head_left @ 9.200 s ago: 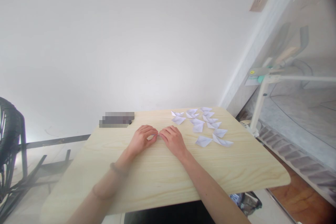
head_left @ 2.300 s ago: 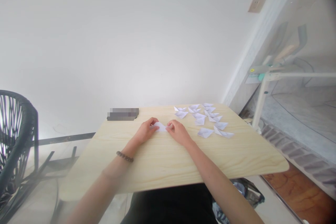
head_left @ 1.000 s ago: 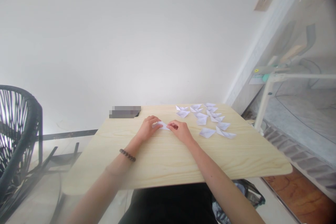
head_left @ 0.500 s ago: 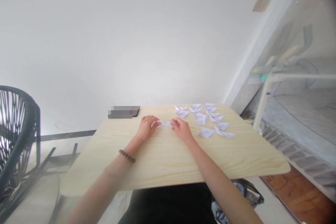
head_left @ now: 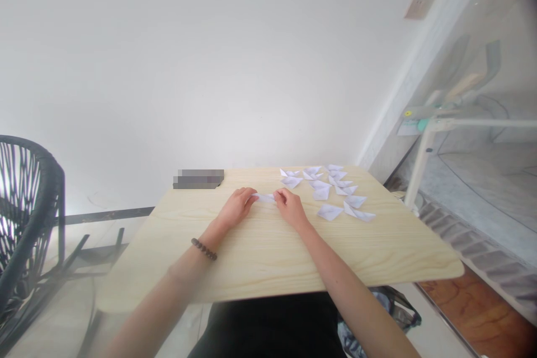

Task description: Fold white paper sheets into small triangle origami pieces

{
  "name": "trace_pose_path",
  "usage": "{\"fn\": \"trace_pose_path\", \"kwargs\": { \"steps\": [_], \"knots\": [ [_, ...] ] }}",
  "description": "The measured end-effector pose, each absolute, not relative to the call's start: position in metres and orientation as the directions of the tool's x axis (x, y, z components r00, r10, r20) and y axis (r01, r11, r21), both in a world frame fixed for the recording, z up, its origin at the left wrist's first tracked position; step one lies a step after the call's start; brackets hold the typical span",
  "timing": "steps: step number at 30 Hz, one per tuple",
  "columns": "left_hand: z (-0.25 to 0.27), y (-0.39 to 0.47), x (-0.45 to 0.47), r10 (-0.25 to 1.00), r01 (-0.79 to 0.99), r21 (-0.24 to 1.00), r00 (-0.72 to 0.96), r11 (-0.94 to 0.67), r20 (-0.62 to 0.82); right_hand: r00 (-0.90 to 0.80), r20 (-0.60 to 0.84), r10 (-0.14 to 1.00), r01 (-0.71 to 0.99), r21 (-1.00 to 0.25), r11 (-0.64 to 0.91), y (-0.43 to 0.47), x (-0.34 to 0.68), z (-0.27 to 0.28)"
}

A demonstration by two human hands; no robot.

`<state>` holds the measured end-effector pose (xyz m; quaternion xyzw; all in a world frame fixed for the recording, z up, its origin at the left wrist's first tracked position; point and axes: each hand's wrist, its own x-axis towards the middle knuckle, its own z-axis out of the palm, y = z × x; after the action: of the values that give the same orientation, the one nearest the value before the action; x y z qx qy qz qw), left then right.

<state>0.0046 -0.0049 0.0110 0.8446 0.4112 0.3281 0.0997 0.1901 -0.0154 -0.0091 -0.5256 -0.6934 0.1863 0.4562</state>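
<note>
A narrow piece of folded white paper (head_left: 264, 197) spans the gap between my hands, just over the middle of the table. My left hand (head_left: 238, 207) pinches its left end, with the fingers closed. At the other end, the fingertips of my right hand (head_left: 288, 207) are closed on the paper. Parts of the sheet are hidden behind the fingers of both hands. To the right of my right hand lie several folded white paper boats (head_left: 329, 212), set out in loose rows.
The pale wooden table (head_left: 260, 257) stands against a white wall. A dark object (head_left: 197, 182), blurred out, lies at its back left. A black woven chair (head_left: 37, 207) is on the left, and a white metal frame (head_left: 419, 162) stands on the right.
My left hand has shifted slightly right, toward my right hand, and the paper between them looks straighter. The boats on the table have stayed put.
</note>
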Motion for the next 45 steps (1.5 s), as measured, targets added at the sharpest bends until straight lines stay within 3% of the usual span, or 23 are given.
{"fn": "trace_pose_path", "kwargs": {
  "steps": [6,15,45],
  "knots": [
    [0.0085,-0.0041,0.0043,0.862,0.662,0.559,0.313,-0.499,0.399,-0.003,0.513,0.859,0.524,-0.730,0.438,-0.0151,0.1903,-0.0086],
    [0.0133,-0.0072,0.0037,0.865,0.585,0.639,0.300,-0.500,0.402,-0.107,0.519,0.848,0.508,-0.705,0.495,-0.0156,0.1902,-0.0105],
    [0.0100,-0.0097,0.0041,0.821,0.525,0.632,0.334,-0.570,0.462,-0.129,0.544,0.829,0.555,-0.653,0.515,-0.0124,0.1923,-0.0163]
  ]
}}
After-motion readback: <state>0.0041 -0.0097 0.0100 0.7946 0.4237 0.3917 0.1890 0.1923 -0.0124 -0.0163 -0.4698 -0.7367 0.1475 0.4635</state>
